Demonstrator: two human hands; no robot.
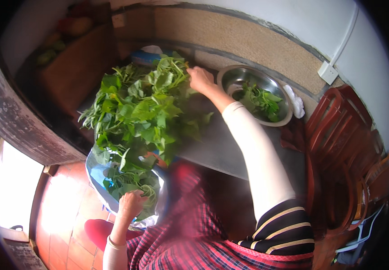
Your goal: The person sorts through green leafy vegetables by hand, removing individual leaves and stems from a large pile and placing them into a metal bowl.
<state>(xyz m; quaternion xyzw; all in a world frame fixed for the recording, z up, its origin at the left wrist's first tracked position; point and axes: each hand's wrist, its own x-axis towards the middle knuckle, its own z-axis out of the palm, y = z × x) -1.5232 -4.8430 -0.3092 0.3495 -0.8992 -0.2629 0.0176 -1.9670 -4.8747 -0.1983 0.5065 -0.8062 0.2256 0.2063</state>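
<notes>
A large heap of leafy green stems lies on a dark table. My right hand is at the heap's far right edge, its fingers closed near the stem ends; whether it grips one cannot be made out. Below the heap, an open plastic sack, white and blue, holds more leafy stems. My left hand is at the near side of this sack, fingers bent against the greens; its grip is unclear. A stainless steel basin with some leafy greens stands right of my right hand.
A crumpled white item lies beside the basin. Stacked red-brown plastic chairs stand at the right. A wall socket is behind them. A brown box stands at the back left. A blue packet lies behind the heap.
</notes>
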